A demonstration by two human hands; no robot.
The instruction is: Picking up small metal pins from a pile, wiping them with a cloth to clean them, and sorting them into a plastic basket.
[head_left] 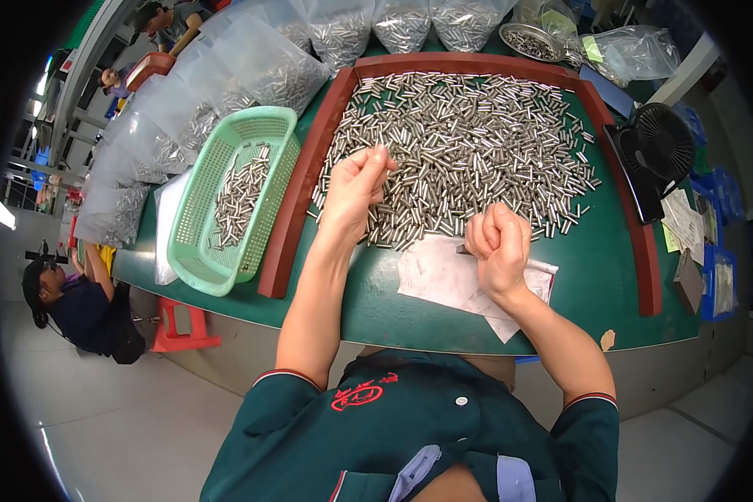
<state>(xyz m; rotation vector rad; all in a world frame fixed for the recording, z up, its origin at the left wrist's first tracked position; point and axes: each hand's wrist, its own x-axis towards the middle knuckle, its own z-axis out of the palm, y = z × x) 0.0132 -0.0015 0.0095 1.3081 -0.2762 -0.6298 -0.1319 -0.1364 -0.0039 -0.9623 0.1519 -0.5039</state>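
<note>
A broad layer of short, shiny metal pins (468,142) covers the far part of the green tabletop (376,309). Over the left side of this layer, my left hand (358,186) is closed, thumb and forefinger pinched together; what they hold, if anything, is too small to make out. My right hand (500,249) is curled shut near the layer's front edge, above a creased, smudged white paper (431,268). A small dark end shows at its left side, but I cannot tell what it is.
A dark red frame (297,201) borders the pins on three sides. Left of it stands a green plastic basket (201,243) with more pins. Bags of pins (280,79) line the back and left. A black fan (657,146) stands right; a person (84,305) sits far left.
</note>
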